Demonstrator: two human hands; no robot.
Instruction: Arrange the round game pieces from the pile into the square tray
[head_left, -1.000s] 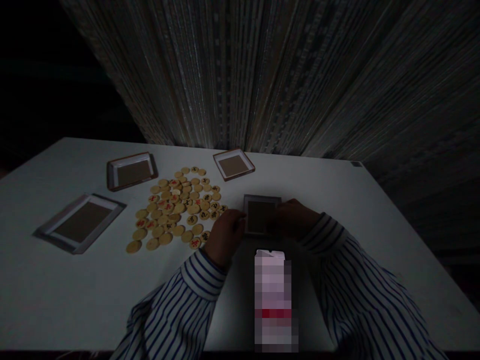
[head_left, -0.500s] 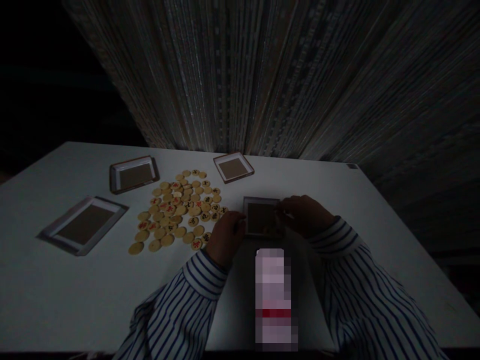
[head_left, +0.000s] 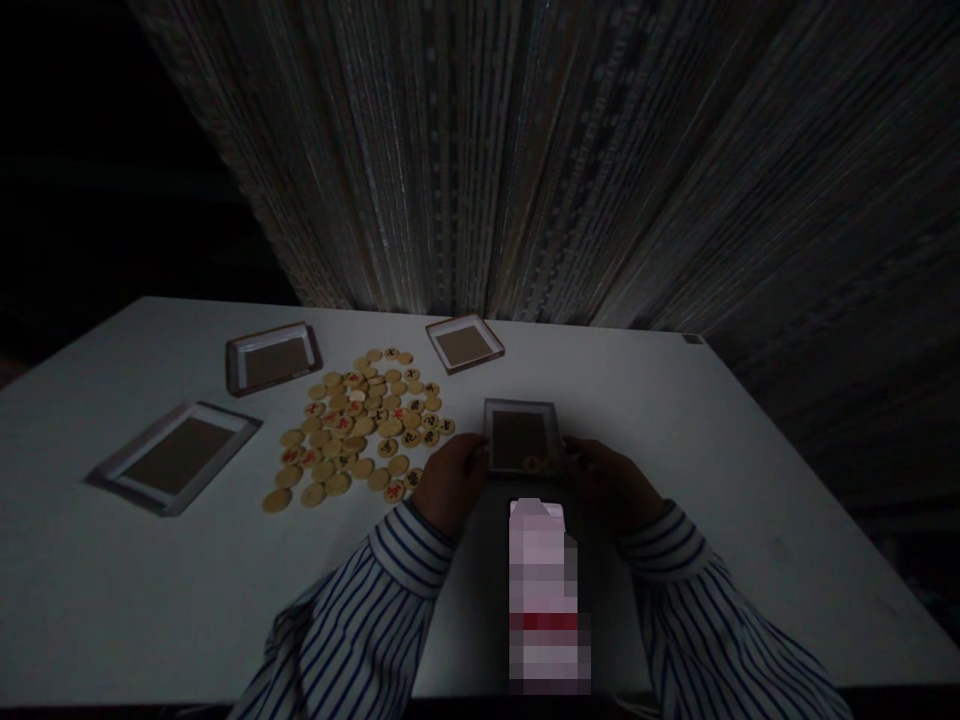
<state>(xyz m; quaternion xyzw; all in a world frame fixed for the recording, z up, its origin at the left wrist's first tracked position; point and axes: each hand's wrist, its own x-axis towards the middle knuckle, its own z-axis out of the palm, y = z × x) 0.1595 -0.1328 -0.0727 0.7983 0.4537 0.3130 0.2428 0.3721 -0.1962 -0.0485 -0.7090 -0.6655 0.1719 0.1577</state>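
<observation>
Our left hand (head_left: 452, 482) grasps the left rim of a tray (head_left: 519, 406) on the white table (head_left: 660, 400); our right hand (head_left: 618, 486) meets its right side, gripping or not, we cannot tell. Two round pieces (head_left: 532, 464) sit in its near right corner. Leftward, scattered pieces (head_left: 361, 467) lie among three more trays (head_left: 465, 345).

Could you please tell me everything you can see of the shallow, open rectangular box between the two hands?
The shallow, open rectangular box has a dark inner floor and a paler greyish rim; dim light hides its material. It appears to lie flat, open side up, on the white table. Two small, round tan discs show inside, at its near right corner. The left hand is at its left edge and the right hand at its right, both apparently touching it.
</observation>
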